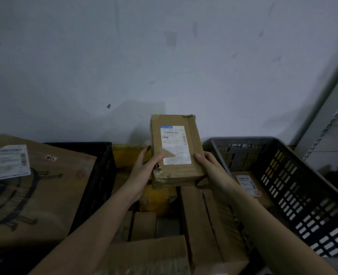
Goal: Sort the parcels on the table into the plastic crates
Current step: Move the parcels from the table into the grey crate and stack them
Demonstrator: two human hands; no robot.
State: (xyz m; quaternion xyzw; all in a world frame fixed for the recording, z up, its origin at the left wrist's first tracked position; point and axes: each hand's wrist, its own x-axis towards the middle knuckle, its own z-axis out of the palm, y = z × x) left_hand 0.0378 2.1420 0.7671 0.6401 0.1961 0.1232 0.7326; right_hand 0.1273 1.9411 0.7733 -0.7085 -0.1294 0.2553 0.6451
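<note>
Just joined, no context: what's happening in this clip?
A person is sorting parcels. Both hands, left hand and right hand, hold a small box up, label facing the camera, above a pile of boxes. The grey crate on the right already holds one parcel; a black crate sits on the left.

Parcel (248, 184) in right crate (295, 175)
</note>
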